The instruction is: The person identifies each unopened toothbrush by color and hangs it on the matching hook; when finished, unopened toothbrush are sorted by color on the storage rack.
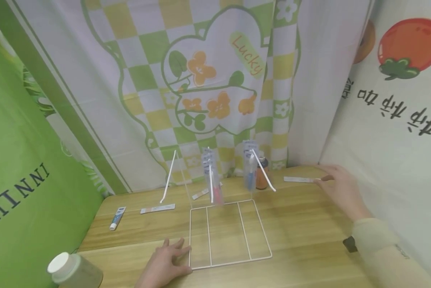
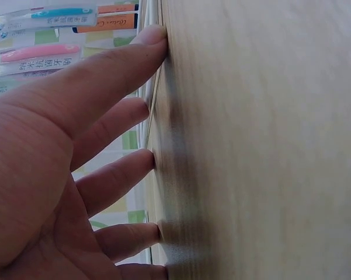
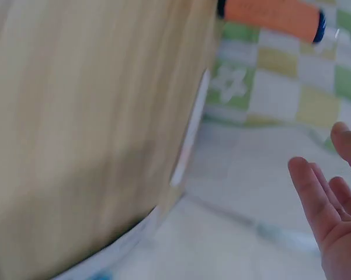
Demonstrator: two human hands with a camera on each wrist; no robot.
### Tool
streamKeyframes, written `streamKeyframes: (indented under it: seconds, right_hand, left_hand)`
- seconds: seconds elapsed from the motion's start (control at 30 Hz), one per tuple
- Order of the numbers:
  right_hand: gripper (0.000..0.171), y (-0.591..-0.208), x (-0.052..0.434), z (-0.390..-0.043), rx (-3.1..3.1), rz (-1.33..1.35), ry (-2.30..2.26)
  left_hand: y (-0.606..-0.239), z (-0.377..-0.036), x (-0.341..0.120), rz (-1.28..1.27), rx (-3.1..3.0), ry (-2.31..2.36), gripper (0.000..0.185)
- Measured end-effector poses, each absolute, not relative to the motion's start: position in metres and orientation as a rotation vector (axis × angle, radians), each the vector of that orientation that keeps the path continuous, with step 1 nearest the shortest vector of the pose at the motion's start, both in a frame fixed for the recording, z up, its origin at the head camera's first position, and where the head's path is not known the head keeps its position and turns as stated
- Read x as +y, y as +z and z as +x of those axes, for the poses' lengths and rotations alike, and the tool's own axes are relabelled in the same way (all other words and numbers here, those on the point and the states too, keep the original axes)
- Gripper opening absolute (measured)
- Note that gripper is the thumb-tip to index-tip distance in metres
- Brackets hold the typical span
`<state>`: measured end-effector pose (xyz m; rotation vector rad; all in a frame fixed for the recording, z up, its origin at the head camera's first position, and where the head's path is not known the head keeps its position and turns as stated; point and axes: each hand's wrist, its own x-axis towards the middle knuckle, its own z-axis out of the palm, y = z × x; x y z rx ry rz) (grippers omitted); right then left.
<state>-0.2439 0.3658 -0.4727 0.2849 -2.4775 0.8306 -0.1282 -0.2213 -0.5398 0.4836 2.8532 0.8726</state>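
A white wire display rack (image 1: pixel 209 236) stands on the wooden table, hooks jutting forward. My left hand (image 1: pixel 165 264) is at the left side of its base, fingers spread; in the left wrist view the thumb (image 2: pixel 149 36) and fingertips meet the table edge-on beside the wire. Packaged toothbrushes hang on the rack, a pink one (image 1: pixel 217 196) in the middle and a blue one (image 1: pixel 250 179) at right. My right hand (image 1: pixel 341 190) hovers by a slim flat packet (image 1: pixel 298 179) at the back right. The right wrist view shows its fingers apart from the packet (image 3: pixel 190 128), holding nothing.
Behind the rack stands an orange-brown bottle (image 1: pixel 261 180). A small toothpaste tube (image 1: pixel 117 218) and another slim packet (image 1: pixel 157 209) lie at left, a third packet (image 1: pixel 199 194) behind the rack. A white-lidded jar (image 1: pixel 82 272) stands front left; a small black object (image 1: pixel 350 244) lies at right.
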Motion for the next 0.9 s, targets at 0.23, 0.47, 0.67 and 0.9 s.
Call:
streamKeyframes:
  seconds: [0.23, 0.47, 0.67, 0.9]
  right_hand:
    - [0.054, -0.49, 0.422, -0.245, -2.704, 0.205, 0.915]
    - [0.064, -0.506, 0.46, -0.243, -2.902, 0.144, 0.98]
    - [0.058, -0.521, 0.475, -0.248, -2.954, 0.118, 0.938]
    - [0.06, -0.527, 0.482, -0.253, -3.008, 0.079, 0.977]
  left_hand:
    - [-0.539, -0.13, -0.22, 0.48, 2.843, 0.877, 0.068]
    - [-0.541, -0.131, -0.22, 0.473, 2.829, 0.874, 0.068]
    - [-0.542, -0.129, -0.223, 0.468, 2.824, 0.862, 0.068]
    - [-0.542, -0.131, -0.222, 0.46, 2.824, 0.857, 0.068]
